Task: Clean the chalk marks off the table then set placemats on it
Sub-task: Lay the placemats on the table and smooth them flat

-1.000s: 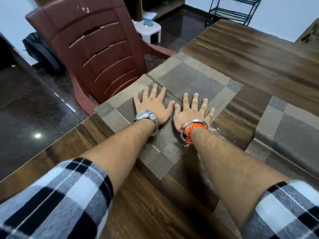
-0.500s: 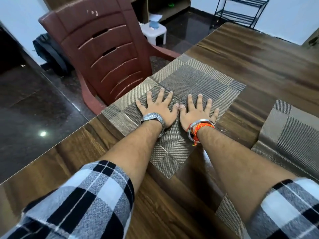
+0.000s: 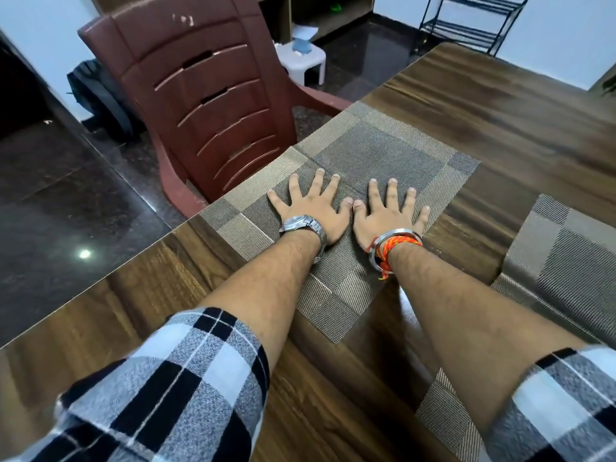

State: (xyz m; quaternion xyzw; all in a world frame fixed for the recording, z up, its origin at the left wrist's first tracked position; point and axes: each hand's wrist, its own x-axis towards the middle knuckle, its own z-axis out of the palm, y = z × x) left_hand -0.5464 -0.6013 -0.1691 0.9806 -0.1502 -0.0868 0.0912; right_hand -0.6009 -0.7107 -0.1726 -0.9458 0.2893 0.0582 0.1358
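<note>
Nearest to me are my checked sleeves (image 3: 186, 388), then my bare arms reaching out over the shiny brown wood table (image 3: 520, 105). My left hand (image 3: 313, 208) and right hand (image 3: 386, 218) lie flat, fingers spread wide, thumbs almost touching, holding nothing. Both press down on a woven placemat (image 3: 366, 151), right under my palms. It is a rough rectangle of grey and tan squares, and its long side runs from near me away toward the red plastic chair (image 3: 206, 105). Another placemat (image 3: 566, 255) lies off to my right.

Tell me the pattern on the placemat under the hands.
Woven placemat: grey centre, tan-and-grey block border; head view.
</note>
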